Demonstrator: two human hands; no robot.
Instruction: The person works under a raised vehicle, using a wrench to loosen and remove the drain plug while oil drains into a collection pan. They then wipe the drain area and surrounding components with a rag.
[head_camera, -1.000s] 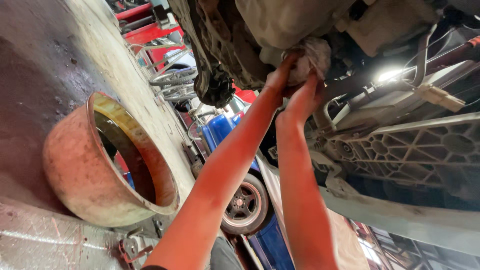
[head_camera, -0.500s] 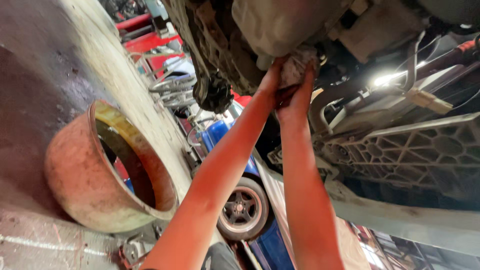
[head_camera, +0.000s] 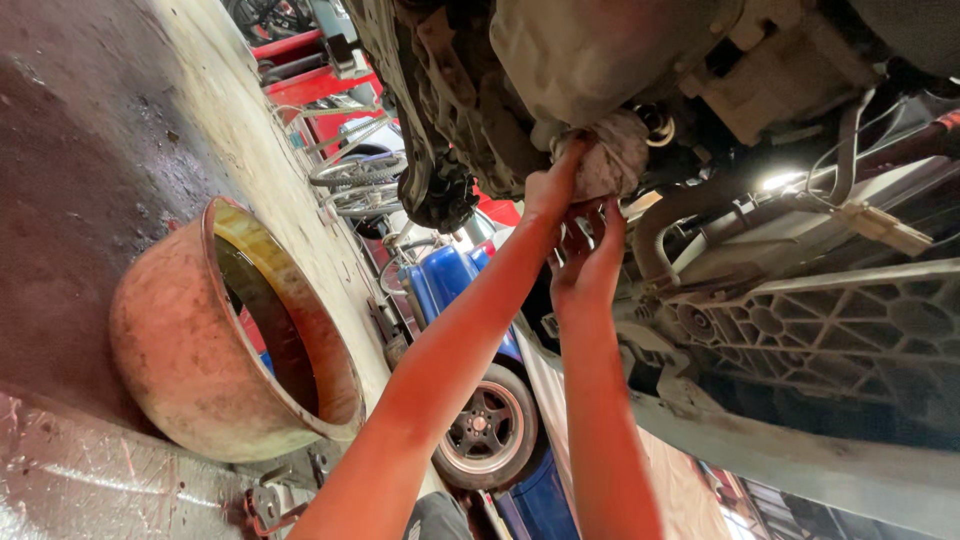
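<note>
I see 1 rusty orange drain pan on the floor, a blue car with its wheel showing, and red equipment behind.

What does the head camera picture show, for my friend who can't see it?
Two bare arms reach up under a raised car. The left hand presses a dirty rag against the greasy underside, and the right hand is just below it. A rusty drain pan sits nearby.
</note>
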